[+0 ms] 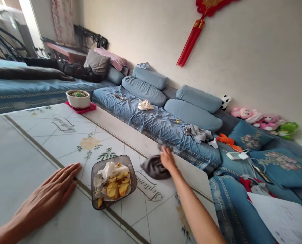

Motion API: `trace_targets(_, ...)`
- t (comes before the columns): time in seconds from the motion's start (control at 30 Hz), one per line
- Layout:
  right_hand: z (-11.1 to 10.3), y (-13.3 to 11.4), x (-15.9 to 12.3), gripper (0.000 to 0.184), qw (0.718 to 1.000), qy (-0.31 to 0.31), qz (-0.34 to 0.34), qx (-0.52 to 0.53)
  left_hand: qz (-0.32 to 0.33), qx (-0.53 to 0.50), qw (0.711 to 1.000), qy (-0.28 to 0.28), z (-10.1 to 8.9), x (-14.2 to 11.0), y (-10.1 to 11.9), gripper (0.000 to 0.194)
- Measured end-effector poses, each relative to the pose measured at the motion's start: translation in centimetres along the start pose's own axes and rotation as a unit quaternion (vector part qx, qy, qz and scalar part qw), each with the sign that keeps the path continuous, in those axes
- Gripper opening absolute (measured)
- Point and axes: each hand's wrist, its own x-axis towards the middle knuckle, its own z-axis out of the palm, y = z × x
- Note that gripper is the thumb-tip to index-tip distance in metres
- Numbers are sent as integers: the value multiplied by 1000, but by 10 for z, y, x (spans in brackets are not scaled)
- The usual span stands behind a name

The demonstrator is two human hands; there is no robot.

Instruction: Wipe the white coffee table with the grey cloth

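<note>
My left hand [51, 191] lies flat and open on the patterned tabletop [31, 149], fingers stretched toward a grey plastic bin [113, 180]. The bin holds crumpled tissue and yellow fruit peels. My right hand [167, 158] reaches out near the table's far edge and presses down on a dark grey cloth [153, 167], fingers closed on it. The cloth is bunched on the table just right of the bin.
A white pot with a green succulent [78, 98] stands on a red mat at the table's far corner. Behind the table runs a blue sofa [151, 118] with cushions, scattered clothes, plush toys [263, 120] and a charger. Papers [280, 217] lie at lower right.
</note>
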Motion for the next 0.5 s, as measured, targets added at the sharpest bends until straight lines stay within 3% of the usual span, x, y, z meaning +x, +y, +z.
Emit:
trace_targets(0.07, -26, 70, -43, 65, 997, 9, 70, -30, -2, -1, 1000, 3, 6, -2, -1, 73)
trace_targets(0.1, -36, 92, -56, 66, 994, 12, 100, -43, -2, 0, 1000, 5, 10, -3, -2, 74)
trace_targets(0.17, -43, 105, -59, 66, 990, 14, 126, -57, -8, 1, 1000, 1, 15, -2, -4, 75)
trace_targets(0.23, -29, 72, -34, 62, 994, 10, 100, -49, -19, 3, 1000, -10, 15, 0, -4, 76)
trace_targets(0.4, 34, -97, 67, 62, 999, -15, -32, 19, -29, 22, 998, -43, 1, 6, 0, 79)
trace_targets(0.47, 42, -135, 86, 63, 998, -27, -48, 36, -29, 33, 998, -52, -3, 7, 0, 79)
trace_targets(0.5, 42, -138, 85, 63, 998, -31, -49, 39, -28, 35, 998, -54, -4, 8, -1, 78)
